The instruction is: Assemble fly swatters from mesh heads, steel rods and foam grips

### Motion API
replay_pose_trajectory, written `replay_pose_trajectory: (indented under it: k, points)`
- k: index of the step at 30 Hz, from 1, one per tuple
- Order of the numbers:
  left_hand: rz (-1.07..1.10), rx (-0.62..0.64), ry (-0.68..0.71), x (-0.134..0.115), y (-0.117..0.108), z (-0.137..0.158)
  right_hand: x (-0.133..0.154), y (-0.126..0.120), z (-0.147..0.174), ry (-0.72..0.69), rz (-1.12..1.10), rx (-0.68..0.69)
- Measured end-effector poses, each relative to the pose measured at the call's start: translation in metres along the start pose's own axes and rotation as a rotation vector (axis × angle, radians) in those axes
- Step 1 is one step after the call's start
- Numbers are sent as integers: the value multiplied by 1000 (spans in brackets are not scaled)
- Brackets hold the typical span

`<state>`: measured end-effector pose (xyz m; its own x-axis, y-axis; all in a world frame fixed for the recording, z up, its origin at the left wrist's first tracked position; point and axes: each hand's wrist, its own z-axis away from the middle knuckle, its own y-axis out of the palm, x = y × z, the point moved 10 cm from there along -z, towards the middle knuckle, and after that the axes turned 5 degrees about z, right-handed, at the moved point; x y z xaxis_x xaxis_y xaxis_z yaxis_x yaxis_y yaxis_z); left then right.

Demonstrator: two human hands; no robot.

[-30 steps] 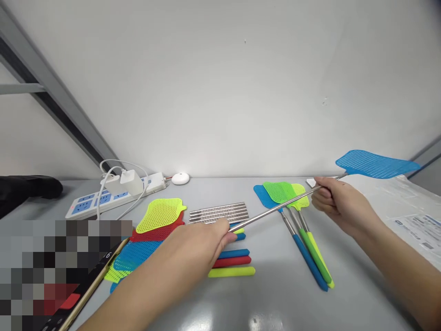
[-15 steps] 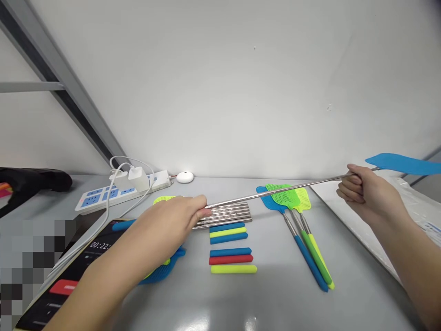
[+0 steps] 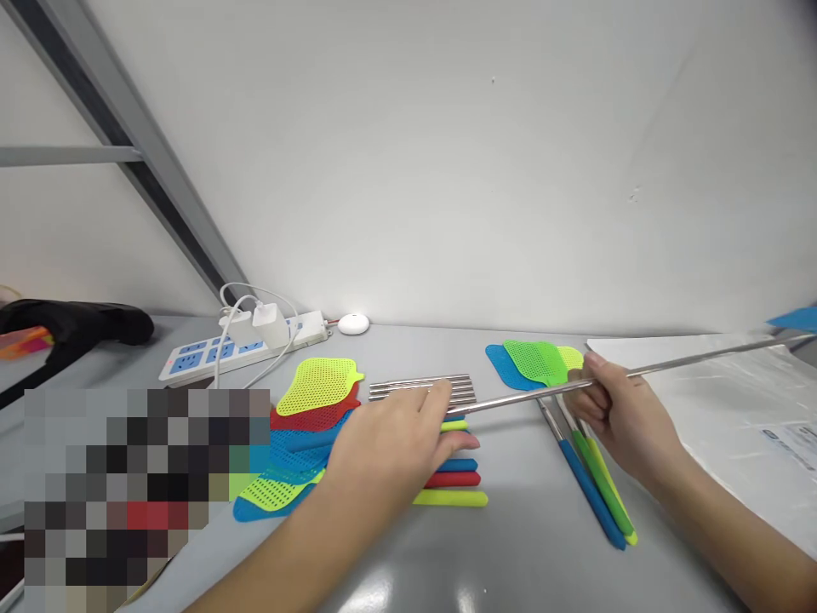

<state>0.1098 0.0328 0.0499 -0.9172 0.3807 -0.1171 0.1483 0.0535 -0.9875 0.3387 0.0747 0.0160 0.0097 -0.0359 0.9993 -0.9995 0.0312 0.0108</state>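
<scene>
A fly swatter with a long, extended metal rod [image 3: 511,398] stretches between my hands, its blue head [image 3: 795,319] cut off by the right edge. My left hand [image 3: 396,434] grips its near end, where a blue handle [image 3: 312,438] sticks out to the left. Farther along, the fingers of my right hand [image 3: 606,400] are wrapped round the rod. Several mesh swatter heads in yellow [image 3: 319,386], red and blue lie left of my left hand. Behind and below it are several metal rods [image 3: 418,380] and loose coloured handles, among them a yellow one [image 3: 456,499].
Three swatters, with a green head [image 3: 534,362] on top, lie below my right hand. A white plastic package [image 3: 702,400] is at the right. A power strip [image 3: 191,361] with chargers and a white case [image 3: 353,323] stand along the wall. Part of the lower left is pixelated.
My right hand has slid left along the rod, away from the blue head. My left hand has shifted right with the handle end, uncovering the swatter heads on the left. The view has turned slightly.
</scene>
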Motion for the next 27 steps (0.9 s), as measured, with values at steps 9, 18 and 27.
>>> replay_pose_trajectory:
  k: [9,18,27]
  points:
    - [2,-90,-161,51,-20,-9,3,-15,8,17,109,-33]
    - [-44,-179,-173,59,-33,-6,6,-31,-16,-3,2,-20]
    - [-57,-302,-83,55,-43,-8,-5,0,-4,61,-120,105]
